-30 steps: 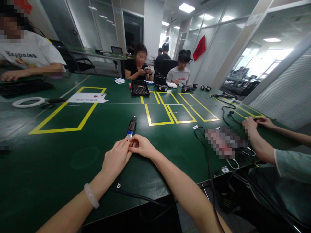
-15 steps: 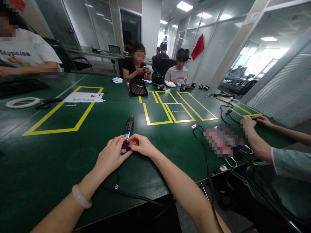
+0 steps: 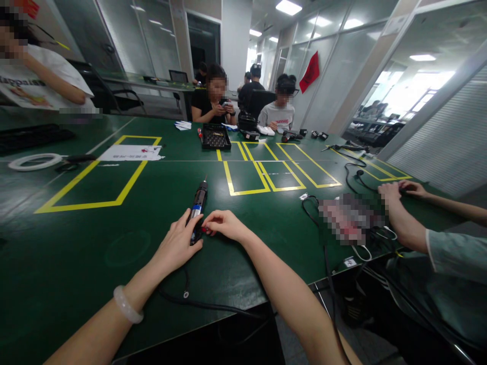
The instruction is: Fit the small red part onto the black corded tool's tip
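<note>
Shifted outward: right hand, pinching red piece beside screwdriver; left hand, palm-down, gripping screwdriver near front edge of desk.

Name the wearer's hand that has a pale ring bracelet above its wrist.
The left hand, on the slim black, silver and blue tool: the pale ring bracelet circles its forearm; the right hand has none.

Screwdriver near centre on the table, cable on the near edge, tray on the far side, paper at left, ring farther left
</note>
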Available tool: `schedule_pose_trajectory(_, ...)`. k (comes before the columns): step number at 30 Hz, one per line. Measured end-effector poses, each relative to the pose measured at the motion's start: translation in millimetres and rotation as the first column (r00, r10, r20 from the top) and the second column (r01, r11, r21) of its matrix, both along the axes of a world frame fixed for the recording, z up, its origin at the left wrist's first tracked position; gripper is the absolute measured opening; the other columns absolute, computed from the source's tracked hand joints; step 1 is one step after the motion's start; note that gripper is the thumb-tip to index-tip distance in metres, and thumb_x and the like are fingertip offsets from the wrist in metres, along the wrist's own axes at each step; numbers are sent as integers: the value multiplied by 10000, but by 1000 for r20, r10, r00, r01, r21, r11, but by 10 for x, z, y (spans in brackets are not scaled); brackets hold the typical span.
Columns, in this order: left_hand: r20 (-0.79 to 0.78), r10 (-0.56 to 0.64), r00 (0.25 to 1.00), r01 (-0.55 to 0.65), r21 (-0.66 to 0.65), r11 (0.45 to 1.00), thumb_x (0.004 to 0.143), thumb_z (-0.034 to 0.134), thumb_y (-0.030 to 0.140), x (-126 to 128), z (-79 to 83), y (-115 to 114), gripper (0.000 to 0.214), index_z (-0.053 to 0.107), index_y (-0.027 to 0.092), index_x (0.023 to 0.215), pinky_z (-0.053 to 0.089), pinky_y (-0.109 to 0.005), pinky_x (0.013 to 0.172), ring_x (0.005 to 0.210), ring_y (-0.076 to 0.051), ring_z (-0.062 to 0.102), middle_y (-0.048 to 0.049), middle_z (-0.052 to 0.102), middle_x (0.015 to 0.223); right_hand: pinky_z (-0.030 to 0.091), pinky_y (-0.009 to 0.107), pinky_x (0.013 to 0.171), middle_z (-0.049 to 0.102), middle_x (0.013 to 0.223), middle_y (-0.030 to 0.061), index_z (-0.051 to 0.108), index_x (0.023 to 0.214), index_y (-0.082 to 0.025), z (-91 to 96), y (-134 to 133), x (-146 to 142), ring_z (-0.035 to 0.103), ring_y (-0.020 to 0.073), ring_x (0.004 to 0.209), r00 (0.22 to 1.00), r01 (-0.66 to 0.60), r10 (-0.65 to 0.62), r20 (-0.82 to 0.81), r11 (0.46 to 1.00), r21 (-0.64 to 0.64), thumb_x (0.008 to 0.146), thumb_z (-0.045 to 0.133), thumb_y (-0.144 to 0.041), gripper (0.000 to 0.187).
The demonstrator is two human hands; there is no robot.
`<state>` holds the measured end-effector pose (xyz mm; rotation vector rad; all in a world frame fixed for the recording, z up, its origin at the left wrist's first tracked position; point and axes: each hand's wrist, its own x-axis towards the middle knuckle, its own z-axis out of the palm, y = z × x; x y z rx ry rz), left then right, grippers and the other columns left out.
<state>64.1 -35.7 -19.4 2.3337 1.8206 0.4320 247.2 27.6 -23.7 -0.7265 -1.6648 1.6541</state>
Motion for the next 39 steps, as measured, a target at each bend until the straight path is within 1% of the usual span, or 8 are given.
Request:
schedule_pose_trajectory(4,55,17,998,-18,23,1000,829,516,331,48,-42,-4,649,357,197,1443,347,-508,1052,1394,-372,288,-181,216,1557,546,247,649,676,708,16,672,828,-120,-10,19,12,642,112,669,997,-3,-14,-82,981,-195,704,751,-310,240)
schedule_pose_trajectory(8,130,39,991,-42,21,999,831,506,323,105,-64,4,638,356,180,1435,328,-516,1067,1422,-368,228,-180,218,1555,553,263,688,682,722,20,663,819,-111,-5,37,40,651,118,689,993,7,-39,-112,962,-273,635,805,-318,311)
schedule_pose_trajectory(13,176,55,983,-57,10,998,821,540,355,112,-67,11,670,353,159,1434,319,-504,1082,1423,-358,227,-195,199,1555,531,239,640,666,721,-12,632,808,-130,-12,61,54,607,94,639,989,54,-82,-123,974,-221,580,827,-283,337)
schedule_pose_trajectory(20,167,48,985,-50,11,999,824,561,438,67,-57,-4,670,375,230,1433,355,-524,1041,1385,-355,306,-161,243,1548,521,251,661,657,721,-27,611,816,-149,-52,71,43,600,94,635,994,47,-62,-85,983,-176,584,824,-303,351)
schedule_pose_trajectory(28,174,65,983,-58,-50,997,834,548,489,58,10,-37,668,384,251,1436,351,-526,1041,1380,-361,307,-144,204,1564,515,255,642,660,749,-5,630,808,-142,-18,26,38,598,102,638,997,29,-40,-73,987,-158,641,794,-309,287)
schedule_pose_trajectory(32,198,48,979,-42,-31,999,833,556,492,40,-6,-41,660,395,250,1426,346,-533,1041,1381,-359,304,-146,218,1557,515,257,668,668,751,0,642,824,-137,-15,11,24,611,108,663,995,29,-44,-88,986,-164,642,794,-298,286)
schedule_pose_trajectory(36,196,33,980,-27,-29,999,845,537,515,14,-17,-35,655,392,251,1427,351,-531,1039,1382,-360,303,-148,197,1566,502,256,658,671,749,8,649,828,-134,-29,12,-2,605,105,639,998,11,-19,-52,987,-162,653,788,-303,281)
schedule_pose_trajectory(39,195,16,981,-8,-39,999,861,516,521,-8,6,-25,617,414,264,1412,353,-523,1044,1378,-357,315,-142,187,1572,483,243,633,664,736,4,645,811,-136,-61,15,-36,593,99,619,999,36,-40,-25,990,-140,648,789,-303,274)
